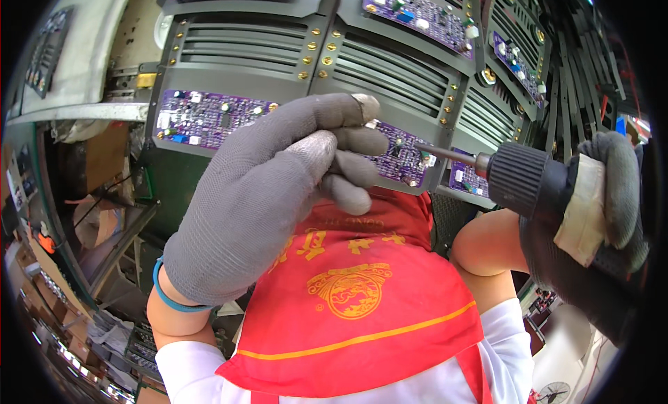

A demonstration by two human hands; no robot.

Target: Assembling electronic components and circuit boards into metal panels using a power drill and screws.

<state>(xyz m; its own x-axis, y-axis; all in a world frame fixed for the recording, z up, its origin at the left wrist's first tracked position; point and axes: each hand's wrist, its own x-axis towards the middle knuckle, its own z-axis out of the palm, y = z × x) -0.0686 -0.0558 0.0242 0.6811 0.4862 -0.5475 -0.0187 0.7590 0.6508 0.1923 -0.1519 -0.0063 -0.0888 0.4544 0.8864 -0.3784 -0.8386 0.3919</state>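
My left hand (pixel 271 174), in a grey work glove with worn pale thumb and index tips, hovers over the near edge of the metal panels. Its fingers are curled in and the thumb presses toward them; whatever they may hold is hidden. A black electric screwdriver (pixel 525 178) is in my gloved right hand (pixel 619 202), with a pale wrap around its body. Its bit points left, the tip appearing over the right end of a purple circuit board (pixel 407 157). Part of that board is covered by my left fingers. Another purple circuit board (pixel 209 119) lies left of it.
Slotted dark grey panels (pixel 243 46) with brass-coloured fittings lie side by side, more boards (pixel 424 21) on the farther ones. Dark metal strips (pixel 584 77) are stacked at the right. A metal-edged bench (pixel 76 112) and shelving stand at the left. A red apron (pixel 362 300) covers my front.
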